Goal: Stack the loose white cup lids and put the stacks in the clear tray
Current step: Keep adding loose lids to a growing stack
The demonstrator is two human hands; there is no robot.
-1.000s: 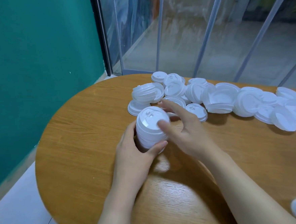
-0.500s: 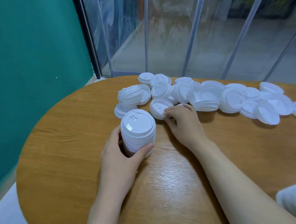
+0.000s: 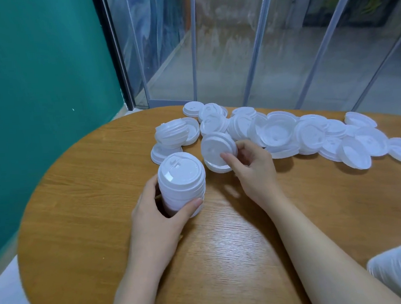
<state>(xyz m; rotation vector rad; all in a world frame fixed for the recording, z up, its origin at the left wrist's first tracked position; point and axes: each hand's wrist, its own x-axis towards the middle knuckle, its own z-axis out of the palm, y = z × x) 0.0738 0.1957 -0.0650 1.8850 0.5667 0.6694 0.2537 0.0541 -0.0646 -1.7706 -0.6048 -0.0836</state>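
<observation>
Left hand (image 3: 161, 216) grips the standing lid stack (image 3: 181, 184) on the table (image 3: 81, 219) | right hand (image 3: 250, 169) pinches a tilted lid (image 3: 216, 150) beside it | loose lids (image 3: 312, 137) sprawl behind, many left | clear tray not in view, nothing trayed yet.

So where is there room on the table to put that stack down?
Bare wood lies near the table edge, left of the left hand, and between the two forearms. It is crowded behind the stack and the right hand, where loose lids crowd the far edge.
</observation>
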